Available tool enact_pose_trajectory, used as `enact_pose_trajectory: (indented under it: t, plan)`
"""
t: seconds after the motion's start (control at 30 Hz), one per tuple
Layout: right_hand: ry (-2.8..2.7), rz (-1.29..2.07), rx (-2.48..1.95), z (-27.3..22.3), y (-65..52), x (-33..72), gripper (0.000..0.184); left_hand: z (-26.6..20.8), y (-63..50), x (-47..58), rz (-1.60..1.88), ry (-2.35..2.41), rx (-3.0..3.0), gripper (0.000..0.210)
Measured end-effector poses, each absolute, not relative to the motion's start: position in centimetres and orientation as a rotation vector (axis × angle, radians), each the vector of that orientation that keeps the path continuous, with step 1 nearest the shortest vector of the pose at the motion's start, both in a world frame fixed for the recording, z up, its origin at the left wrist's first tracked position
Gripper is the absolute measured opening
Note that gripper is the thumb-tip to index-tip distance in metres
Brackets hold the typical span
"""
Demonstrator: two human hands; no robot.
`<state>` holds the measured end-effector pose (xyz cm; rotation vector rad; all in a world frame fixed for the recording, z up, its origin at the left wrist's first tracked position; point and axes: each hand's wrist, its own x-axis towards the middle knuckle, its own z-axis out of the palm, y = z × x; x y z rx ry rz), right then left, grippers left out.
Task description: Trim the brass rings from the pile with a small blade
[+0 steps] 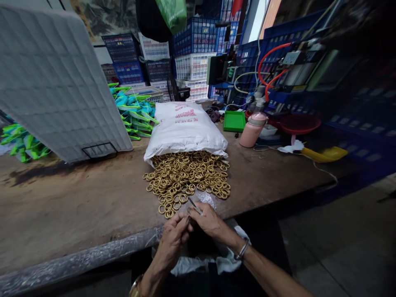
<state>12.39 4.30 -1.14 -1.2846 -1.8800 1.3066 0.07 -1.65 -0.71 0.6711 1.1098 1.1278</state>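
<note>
A thin metal tool with a dark narrow tip [192,203] sticks out of my right hand [212,222], whose fingers are closed around it. Close beside it, my left hand [173,239] is closed in a pinch, its fingertips near those of the right. Whatever lies in that pinch is too small or hidden to make out. Just beyond both hands, a heap of brass-coloured rings [185,175] spreads over the wooden table [102,202]. The rings spill from the open near end of a white sack [188,128] with red print, lying on its side.
A large pale ribbed panel [62,82] stands at the left, with green and blue plastic pieces [136,111] behind it. To the right are a green tray [234,121], a pink bottle [252,131] and a yellow scoop [324,154]. Stacked crates [196,35] fill the back.
</note>
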Motion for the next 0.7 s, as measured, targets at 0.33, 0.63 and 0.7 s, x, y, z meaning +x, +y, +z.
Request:
enact_pose_trajectory:
  t: [0.33,0.63,0.7]
  plan:
    - [-2.330,0.840,-1.375,-1.5,3.7,12.8,0.012,-1.0,-1.7,-0.1,1.179,1.110,0.584,0.030]
    - [-2.563,0.585,-1.564,-1.9,3.9,12.9,0.026,-0.9,-2.4,-0.2,1.174,1.200,0.723,0.031]
    - [-2.537,0.533,-1.643,-2.0,4.7,12.9,0.026,-0.5,-2.8,-0.1,1.157,1.139,0.722,0.028]
